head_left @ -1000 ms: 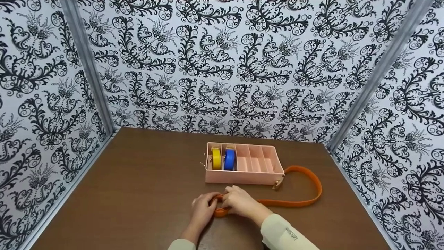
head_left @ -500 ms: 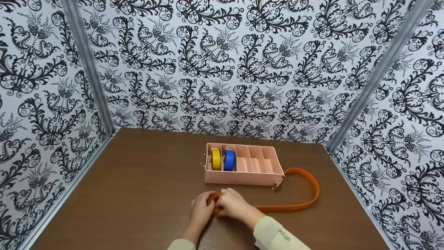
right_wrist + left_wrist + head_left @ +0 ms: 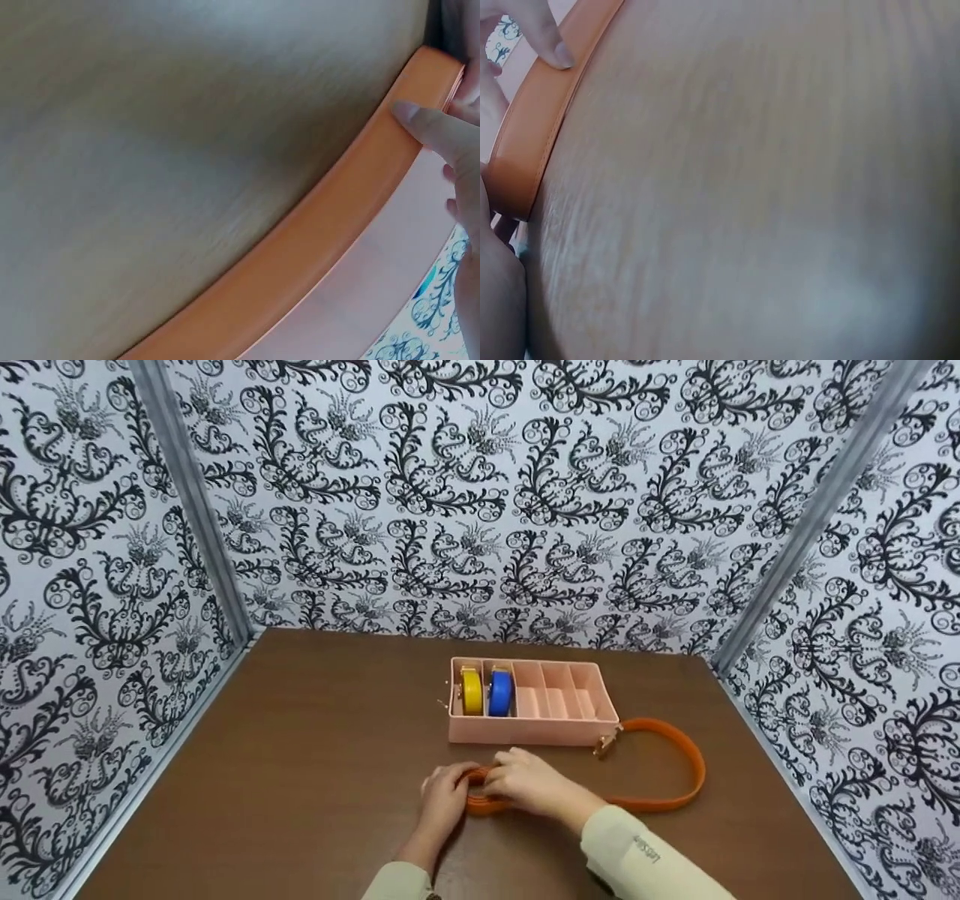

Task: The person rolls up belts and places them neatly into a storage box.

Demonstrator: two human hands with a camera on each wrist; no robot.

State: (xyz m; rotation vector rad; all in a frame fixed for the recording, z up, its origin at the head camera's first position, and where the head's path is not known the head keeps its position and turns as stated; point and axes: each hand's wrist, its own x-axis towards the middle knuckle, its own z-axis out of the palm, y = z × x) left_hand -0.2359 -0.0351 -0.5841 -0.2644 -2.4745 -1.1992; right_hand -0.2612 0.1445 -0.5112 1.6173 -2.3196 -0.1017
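Observation:
An orange belt [image 3: 694, 761] stands on its edge on the table, its near end wound into a coil and the rest curving out to the right. My left hand [image 3: 447, 796] grips the coil's left side. On its right side, my right hand [image 3: 531, 782] pinches the strap, the thumb [image 3: 431, 129] lying against the outer face in the right wrist view. The left wrist view shows the stitched orange strap [image 3: 544, 112] between the hands. A gold buckle [image 3: 606, 742] lies at the belt's far end. My fingers hide part of the coil's inside.
Beyond the hands stands a pink divided box [image 3: 525, 730]. A coiled yellow belt [image 3: 472, 691] and a coiled blue belt [image 3: 500, 694] sit in its two leftmost compartments. Patterned walls [image 3: 480, 510] enclose the brown table [image 3: 322, 735] at the back and sides.
My right hand first moved left, close against the left hand, then back right along the strap. The coil now looks longer sideways. The view has shifted slightly.

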